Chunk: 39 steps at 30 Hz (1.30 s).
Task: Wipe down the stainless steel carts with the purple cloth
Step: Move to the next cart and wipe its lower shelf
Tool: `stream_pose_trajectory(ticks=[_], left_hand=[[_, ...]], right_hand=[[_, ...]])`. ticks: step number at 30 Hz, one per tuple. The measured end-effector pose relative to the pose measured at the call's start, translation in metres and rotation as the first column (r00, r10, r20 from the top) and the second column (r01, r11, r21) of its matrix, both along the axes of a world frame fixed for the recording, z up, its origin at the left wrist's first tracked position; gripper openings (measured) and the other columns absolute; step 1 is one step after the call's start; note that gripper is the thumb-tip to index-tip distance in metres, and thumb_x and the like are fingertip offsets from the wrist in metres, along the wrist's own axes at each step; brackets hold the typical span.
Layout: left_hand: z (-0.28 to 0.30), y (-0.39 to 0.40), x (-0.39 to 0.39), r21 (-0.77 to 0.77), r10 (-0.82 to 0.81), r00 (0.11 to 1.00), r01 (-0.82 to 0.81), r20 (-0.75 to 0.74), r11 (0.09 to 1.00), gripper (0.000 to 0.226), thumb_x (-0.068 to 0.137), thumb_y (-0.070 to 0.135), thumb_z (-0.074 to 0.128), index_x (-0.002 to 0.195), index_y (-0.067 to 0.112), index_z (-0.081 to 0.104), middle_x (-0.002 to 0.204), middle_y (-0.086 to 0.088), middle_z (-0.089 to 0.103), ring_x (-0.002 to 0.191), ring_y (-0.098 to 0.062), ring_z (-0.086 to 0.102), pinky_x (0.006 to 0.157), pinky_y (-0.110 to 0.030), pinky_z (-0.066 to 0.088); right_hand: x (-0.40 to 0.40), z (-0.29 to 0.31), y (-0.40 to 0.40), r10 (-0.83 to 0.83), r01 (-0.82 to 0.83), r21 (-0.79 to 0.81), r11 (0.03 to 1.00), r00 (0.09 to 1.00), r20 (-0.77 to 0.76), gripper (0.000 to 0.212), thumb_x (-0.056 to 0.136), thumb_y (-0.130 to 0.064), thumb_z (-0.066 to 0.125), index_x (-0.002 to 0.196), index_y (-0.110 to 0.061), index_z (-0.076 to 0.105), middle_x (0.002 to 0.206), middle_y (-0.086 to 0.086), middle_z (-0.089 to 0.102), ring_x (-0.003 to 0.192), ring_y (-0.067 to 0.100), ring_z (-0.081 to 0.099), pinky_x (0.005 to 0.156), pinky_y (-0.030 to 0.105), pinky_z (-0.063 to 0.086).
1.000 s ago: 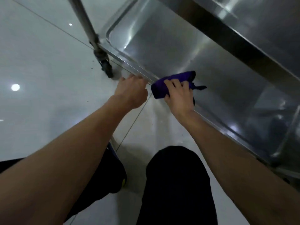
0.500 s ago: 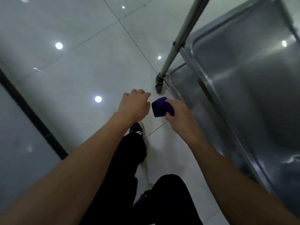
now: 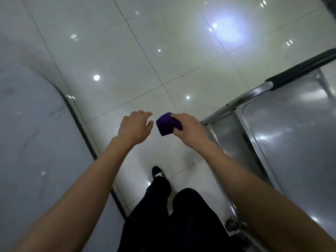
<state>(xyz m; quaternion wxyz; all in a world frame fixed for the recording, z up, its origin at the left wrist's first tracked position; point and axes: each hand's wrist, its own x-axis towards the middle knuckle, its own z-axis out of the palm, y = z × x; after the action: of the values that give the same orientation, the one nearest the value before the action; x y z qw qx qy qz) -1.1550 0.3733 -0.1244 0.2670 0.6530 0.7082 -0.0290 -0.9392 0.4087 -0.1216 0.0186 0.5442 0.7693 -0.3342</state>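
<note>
Right hand (image 3: 189,130) held out, grip clamped on folded purple cloth (image 3: 166,124) above the tiled floor (image 3: 127,60), left hand (image 3: 134,128) beside it, fingers loosely curled, holding nothing, stainless steel cart (image 3: 291,124) just right, black-trousered legs (image 3: 163,215) below

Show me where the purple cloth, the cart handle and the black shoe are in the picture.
purple cloth (image 3: 166,124): head view, on its folded front face, left of the right hand.
cart handle (image 3: 300,70): head view, on the middle of its black grip.
black shoe (image 3: 157,172): head view, on its toe and laces.
</note>
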Motion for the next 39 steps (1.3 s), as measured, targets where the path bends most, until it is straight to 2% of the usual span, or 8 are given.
stream_pose_trajectory(ticks=[4, 8, 14, 18, 23, 28, 34, 39], left_hand=[[0.041, 0.034, -0.026, 0.058, 0.080, 0.996, -0.082, 0.035, 0.995, 0.045, 0.104, 0.040, 0.045, 0.146, 0.024, 0.050, 0.145, -0.004, 0.055, 0.129, -0.028, 0.052, 0.103, -0.047, 0.043], [0.055, 0.070, -0.043, 0.065, 0.080, 0.996, -0.083, 0.046, 0.994, 0.046, 0.104, 0.041, 0.045, 0.146, 0.023, 0.050, 0.145, -0.004, 0.055, 0.129, -0.028, 0.052, 0.103, -0.046, 0.042], [0.054, 0.142, -0.073, 0.056, 0.045, 0.999, -0.046, 0.011, 0.997, 0.046, 0.104, 0.041, 0.046, 0.146, 0.023, 0.049, 0.143, -0.003, 0.056, 0.126, -0.027, 0.054, 0.100, -0.042, 0.044], [0.050, 0.188, -0.108, 0.056, 0.085, 0.995, -0.082, -0.057, 0.995, 0.047, 0.103, 0.042, 0.046, 0.146, 0.024, 0.049, 0.145, -0.002, 0.055, 0.128, -0.025, 0.055, 0.101, -0.042, 0.046], [0.062, 0.251, -0.135, 0.035, 0.117, 0.989, -0.114, -0.089, 0.993, 0.047, 0.104, 0.043, 0.045, 0.147, 0.024, 0.048, 0.146, -0.002, 0.055, 0.127, -0.025, 0.055, 0.101, -0.042, 0.046], [0.073, 0.349, -0.127, 0.064, 0.037, 0.993, -0.030, -0.114, 0.997, 0.047, 0.104, 0.041, 0.044, 0.147, 0.023, 0.048, 0.143, -0.004, 0.056, 0.125, -0.027, 0.056, 0.100, -0.044, 0.047], [0.074, 0.491, -0.080, 0.087, -0.162, 0.978, 0.174, -0.129, 0.981, 0.047, 0.104, 0.041, 0.044, 0.147, 0.022, 0.048, 0.142, -0.005, 0.057, 0.125, -0.027, 0.056, 0.102, -0.047, 0.046], [0.065, 0.615, -0.027, 0.121, -0.296, 0.952, 0.304, -0.082, 0.945, 0.048, 0.105, 0.040, 0.043, 0.148, 0.022, 0.047, 0.143, -0.006, 0.056, 0.125, -0.027, 0.055, 0.103, -0.047, 0.045]], right_hand=[[-0.013, 0.038, 0.042, -0.047, 0.048, 0.056, 0.997, 0.999, -0.017, 0.055, 0.088, -0.023, 0.064, 0.141, -0.029, 0.051, 0.136, -0.002, 0.058, 0.119, 0.022, 0.055, 0.094, 0.043, 0.051], [-0.025, 0.052, 0.082, -0.062, 0.065, 0.085, 0.994, 0.997, -0.038, 0.054, 0.088, -0.023, 0.064, 0.141, -0.028, 0.051, 0.133, -0.001, 0.059, 0.116, 0.022, 0.056, 0.093, 0.041, 0.051], [-0.058, 0.040, 0.162, -0.079, 0.083, 0.064, 0.994, 0.995, -0.067, 0.054, 0.088, -0.021, 0.063, 0.141, -0.025, 0.052, 0.132, 0.000, 0.060, 0.117, 0.022, 0.056, 0.095, 0.040, 0.050], [-0.101, 0.026, 0.226, -0.032, 0.032, 0.000, 0.999, 0.994, -0.108, 0.053, 0.089, -0.020, 0.063, 0.141, -0.026, 0.053, 0.132, 0.001, 0.060, 0.117, 0.022, 0.057, 0.094, 0.041, 0.050], [-0.134, 0.034, 0.299, 0.011, -0.010, 0.003, 1.000, 0.993, -0.116, 0.053, 0.089, -0.018, 0.062, 0.141, -0.025, 0.053, 0.130, 0.003, 0.061, 0.115, 0.023, 0.058, 0.093, 0.044, 0.051], [-0.116, 0.043, 0.368, -0.093, 0.101, 0.046, 0.994, 0.984, -0.151, 0.052, 0.086, -0.017, 0.063, 0.137, -0.027, 0.056, 0.123, 0.001, 0.063, 0.109, 0.023, 0.060, 0.086, 0.039, 0.053], [-0.066, 0.041, 0.466, -0.269, 0.279, 0.082, 0.957, 0.956, -0.121, 0.055, 0.088, -0.021, 0.063, 0.142, -0.030, 0.052, 0.137, -0.004, 0.057, 0.119, 0.020, 0.054, 0.087, 0.030, 0.044], [-0.011, 0.043, 0.548, -0.421, 0.431, 0.102, 0.897, 0.901, -0.105, 0.055, 0.090, -0.022, 0.062, 0.142, -0.030, 0.050, 0.137, -0.005, 0.057, 0.119, 0.020, 0.054, 0.093, 0.036, 0.048]])
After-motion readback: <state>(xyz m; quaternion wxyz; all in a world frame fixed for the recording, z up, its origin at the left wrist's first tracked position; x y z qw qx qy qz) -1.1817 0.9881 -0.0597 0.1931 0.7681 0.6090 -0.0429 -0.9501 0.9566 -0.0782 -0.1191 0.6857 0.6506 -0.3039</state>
